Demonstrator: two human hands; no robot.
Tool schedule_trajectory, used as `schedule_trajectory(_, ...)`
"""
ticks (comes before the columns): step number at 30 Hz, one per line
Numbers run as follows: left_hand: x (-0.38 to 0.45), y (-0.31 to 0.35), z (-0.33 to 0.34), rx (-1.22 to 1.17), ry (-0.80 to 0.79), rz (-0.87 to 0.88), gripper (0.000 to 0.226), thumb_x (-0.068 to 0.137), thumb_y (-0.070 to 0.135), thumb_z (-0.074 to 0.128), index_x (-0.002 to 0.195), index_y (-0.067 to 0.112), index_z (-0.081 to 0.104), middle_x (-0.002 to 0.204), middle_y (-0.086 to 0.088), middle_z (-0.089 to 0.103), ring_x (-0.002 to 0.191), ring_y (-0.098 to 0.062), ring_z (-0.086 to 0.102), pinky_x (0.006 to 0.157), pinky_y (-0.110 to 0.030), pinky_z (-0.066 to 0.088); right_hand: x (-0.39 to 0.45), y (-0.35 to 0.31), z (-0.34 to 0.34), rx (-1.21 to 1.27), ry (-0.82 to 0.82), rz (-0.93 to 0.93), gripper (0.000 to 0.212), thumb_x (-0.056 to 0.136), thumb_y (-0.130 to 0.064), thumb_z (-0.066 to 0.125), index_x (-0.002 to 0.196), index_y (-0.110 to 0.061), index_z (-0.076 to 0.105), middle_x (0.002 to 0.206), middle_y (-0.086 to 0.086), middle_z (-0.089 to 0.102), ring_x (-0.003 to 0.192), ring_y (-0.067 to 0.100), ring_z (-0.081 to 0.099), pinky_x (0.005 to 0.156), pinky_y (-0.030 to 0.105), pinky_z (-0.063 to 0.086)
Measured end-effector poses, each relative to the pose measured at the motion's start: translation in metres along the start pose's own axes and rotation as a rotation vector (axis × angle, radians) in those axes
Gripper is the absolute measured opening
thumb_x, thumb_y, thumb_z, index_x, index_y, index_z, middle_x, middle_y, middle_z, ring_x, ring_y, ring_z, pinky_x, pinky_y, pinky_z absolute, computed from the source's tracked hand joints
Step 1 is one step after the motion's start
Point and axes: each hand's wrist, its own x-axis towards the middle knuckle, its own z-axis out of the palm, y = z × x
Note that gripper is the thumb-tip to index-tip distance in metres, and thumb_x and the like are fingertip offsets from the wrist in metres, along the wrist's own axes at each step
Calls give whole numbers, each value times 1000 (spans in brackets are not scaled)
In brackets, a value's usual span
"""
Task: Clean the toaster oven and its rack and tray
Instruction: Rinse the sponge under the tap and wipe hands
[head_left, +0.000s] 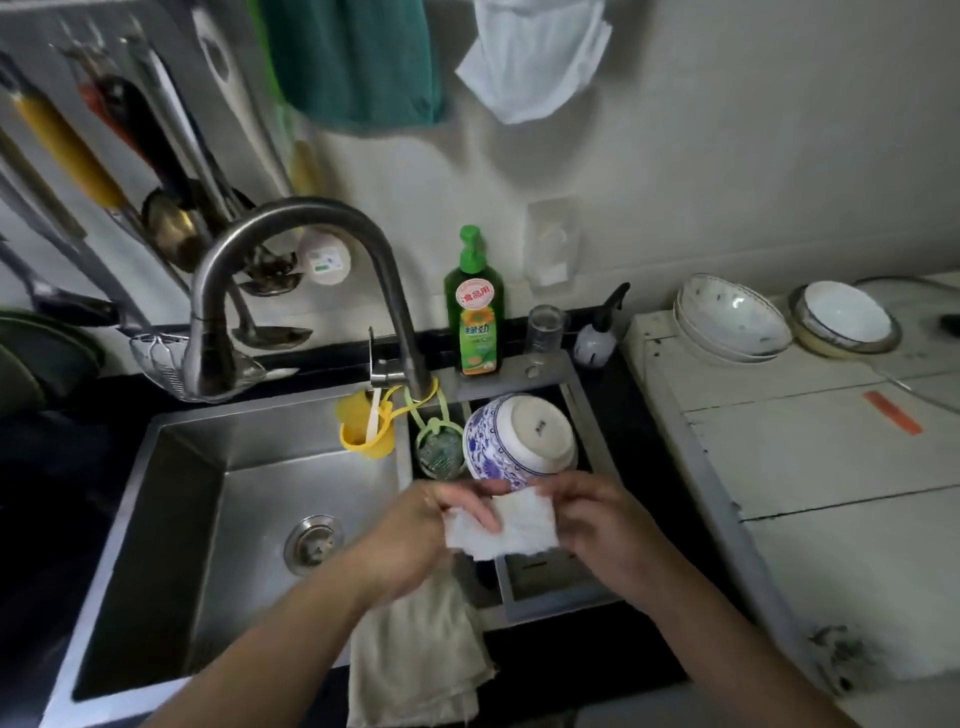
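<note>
Both hands were over the sink (171, 499), near the wall between its big part and its small part. The left hand (415, 540) held the left side of a small white cloth (511, 525), with its fingers bent over the top of the cloth. The right hand (597, 519) pinched the right side of the same cloth with its thumb and fingers. The cloth was stretched out flat between the two hands. A bigger cream cloth (415, 660) hung down below the left hand, over the front edge of the sink. Whether the left hand held it too could not be told. The toaster oven, its rack and its tray were not in sight. A blue and white bowl (511, 441) lay tipped on its side in the small part of the sink, just behind the hands. A curved tap (291, 228) stood at the back of the sink. A yellow cup (363, 426) hung by the tap. A green soap bottle (474, 312) stood behind the bowl. White bowls (727, 322) sat on the worn white top to the right. A green towel (358, 62) hung on the wall above.
</note>
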Motion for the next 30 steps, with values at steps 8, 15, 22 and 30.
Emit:
schedule_trajectory(8,70,6,39,556,-273,-195,56,87,-24,47,110,16,78,127,-17,68,110,-34,70,91,-46,60,0,-7,-80,-371,3,274,18,82,-12,75,97,-4,73,76,8,67,62,14,60,52,25,43)
schedule_trajectory(15,94,36,32,241,289,-82,42,94,-16,55,123,13,65,120,-20,63,81,-21,69,76,-34,60,100,-81,-120,103,432,-15,9,99,-11,56,104,-8,63,103,13,68,87,22,62,69,30,50)
schedule_trajectory(22,70,0,17,332,303,-298,16,101,2,57,110,8,68,86,-8,70,70,-15,65,66,-27,53,143,-42,-168,-210,865,233,13,95,-8,53,106,-6,58,103,16,60,82,25,54,89,43,53)
schedule_trajectory(30,-28,-73,-41,197,793,-320,23,99,-5,51,94,10,68,88,-11,70,62,-22,66,58,-30,48,57,101,7,-1104,316,-561,27,79,-4,57,102,-13,65,109,5,57,99,21,55,90,31,44)
